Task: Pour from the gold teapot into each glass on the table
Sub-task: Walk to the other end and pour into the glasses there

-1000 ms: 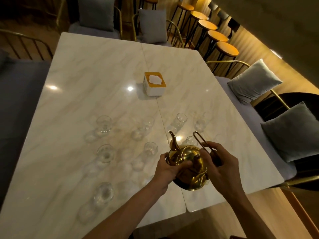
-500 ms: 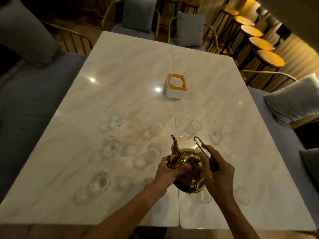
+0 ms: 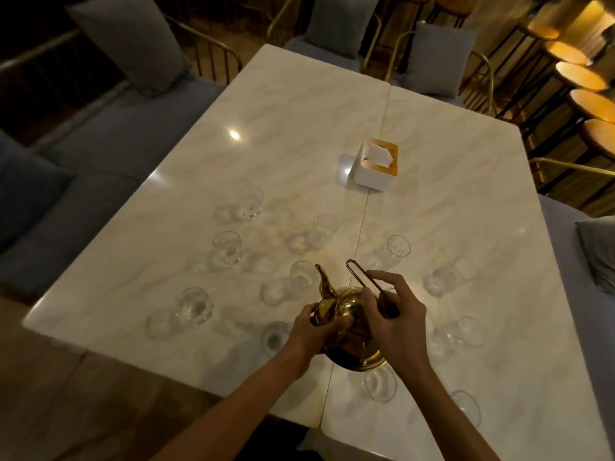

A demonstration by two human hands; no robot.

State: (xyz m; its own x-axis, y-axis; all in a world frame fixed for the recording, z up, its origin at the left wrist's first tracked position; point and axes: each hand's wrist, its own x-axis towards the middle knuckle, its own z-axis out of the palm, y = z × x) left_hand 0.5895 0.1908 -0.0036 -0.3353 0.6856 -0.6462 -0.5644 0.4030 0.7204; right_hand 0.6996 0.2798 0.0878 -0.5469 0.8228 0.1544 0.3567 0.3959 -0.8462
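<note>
I hold the gold teapot (image 3: 346, 306) above the near middle of the marble table (image 3: 299, 134). My right hand (image 3: 396, 314) grips its wire handle, which sticks up toward the far side. My left hand (image 3: 314, 331) is curled round the pot's body just below the spout, which points up and away. Several clear glasses stand around it: one just beyond the spout (image 3: 303, 273), one by my left wrist (image 3: 274, 337), one under the pot near the table's edge (image 3: 379, 382). Whether any glass holds liquid I cannot make out.
A white tissue box with an orange top (image 3: 376, 166) stands further back, right of the table's seam. Grey benches with cushions (image 3: 133, 44) line the left and far sides. Round wooden stools (image 3: 579, 76) stand at the upper right. The table's near edge is close to my forearms.
My view has swung left and down, so more of the left bench and the near glasses show. Both hands keep the same hold on the teapot, still upright over the near glasses.
</note>
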